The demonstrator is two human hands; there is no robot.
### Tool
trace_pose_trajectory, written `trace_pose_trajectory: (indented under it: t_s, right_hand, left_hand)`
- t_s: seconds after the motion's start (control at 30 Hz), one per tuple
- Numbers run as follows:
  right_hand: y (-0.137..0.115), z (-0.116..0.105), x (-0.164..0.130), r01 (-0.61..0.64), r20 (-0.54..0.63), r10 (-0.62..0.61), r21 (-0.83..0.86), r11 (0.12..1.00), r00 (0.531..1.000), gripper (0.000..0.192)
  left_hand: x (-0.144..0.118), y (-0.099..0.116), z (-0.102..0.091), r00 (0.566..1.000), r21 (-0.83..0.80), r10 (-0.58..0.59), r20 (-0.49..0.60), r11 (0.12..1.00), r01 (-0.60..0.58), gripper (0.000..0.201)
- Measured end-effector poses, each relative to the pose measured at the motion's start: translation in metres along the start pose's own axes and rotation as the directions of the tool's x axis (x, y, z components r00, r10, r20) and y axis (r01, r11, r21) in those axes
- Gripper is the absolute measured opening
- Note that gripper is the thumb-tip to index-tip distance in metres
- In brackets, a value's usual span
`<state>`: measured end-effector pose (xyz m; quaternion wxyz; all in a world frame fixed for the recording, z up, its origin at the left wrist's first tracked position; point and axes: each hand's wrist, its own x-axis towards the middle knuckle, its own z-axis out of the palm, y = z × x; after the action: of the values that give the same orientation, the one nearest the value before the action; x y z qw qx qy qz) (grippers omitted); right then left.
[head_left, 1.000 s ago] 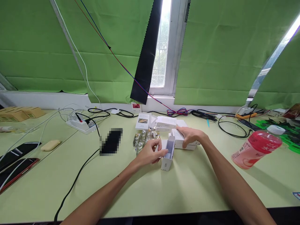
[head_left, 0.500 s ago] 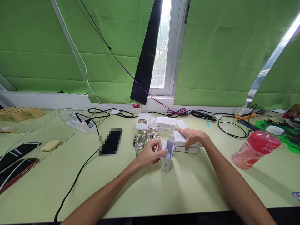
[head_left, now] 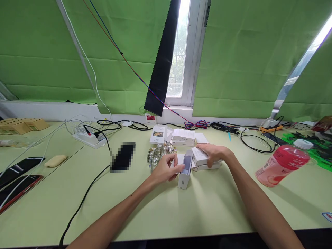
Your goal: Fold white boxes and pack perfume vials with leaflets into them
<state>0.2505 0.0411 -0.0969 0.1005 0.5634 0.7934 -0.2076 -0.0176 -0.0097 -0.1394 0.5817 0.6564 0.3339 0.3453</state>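
Left hand (head_left: 166, 169) pinches open box (head_left: 186, 171), standing mid-worktop (head_left: 77, 204), long axis running away from the person. Just right, touching it, right hand (head_left: 214, 154) clamps flat box (head_left: 200, 156) atop a stack, nearer the open box's mouth.

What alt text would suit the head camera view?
A person's left hand steadies an open white box on a pale green table while the right hand grips another white box, beside small glass bottles.

Matt white cardboard boxes (head_left: 204, 159) lie beside shiny glass-and-metal bottles (head_left: 159, 154) on a smooth, matt green tabletop (head_left: 202, 204).
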Motion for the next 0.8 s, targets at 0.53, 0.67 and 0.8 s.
trace_pose_trajectory:
  t_s: [0.53,0.67,0.8]
  right_hand:
    - [-0.005,0.013,0.000,-0.020,-0.083,0.013,-0.084,0.996,0.996,0.075]
    - [-0.008,0.011,-0.003,-0.015,-0.086,0.010,-0.059,0.998,0.996,0.073]
    - [-0.011,0.002,-0.006,-0.029,-0.120,0.024,-0.041,0.999,0.992,0.071]
  left_hand:
    - [-0.001,0.004,0.003,1.000,0.009,-0.002,-0.022,1.000,0.003,0.038]
    - [-0.001,0.003,0.003,1.000,0.008,0.004,-0.016,1.000,-0.003,0.039]
    - [-0.001,0.002,0.002,1.000,0.002,0.011,-0.002,1.000,-0.011,0.038]
